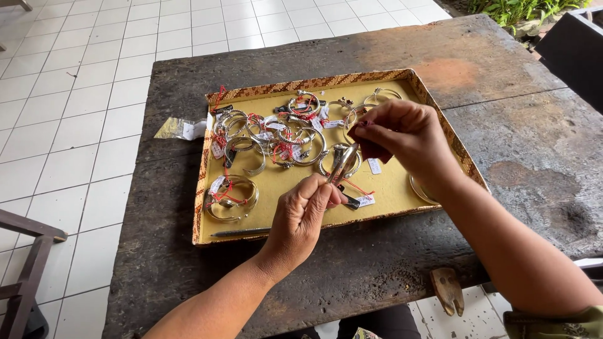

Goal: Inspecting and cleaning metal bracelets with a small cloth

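Both hands pinch one silver bracelet point(342, 164) above the tray point(402, 188): left hand point(301, 216) at its lower end, right hand point(402, 135) on top (red-strung tag dangling). A loose pinch could drop it among the others.

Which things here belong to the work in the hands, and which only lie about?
In use:
left hand
right hand
silver metal bangle with red-string tag

Lying about:
yellow-lined woven tray
pile of silver bangles
dark pen
clear plastic bag
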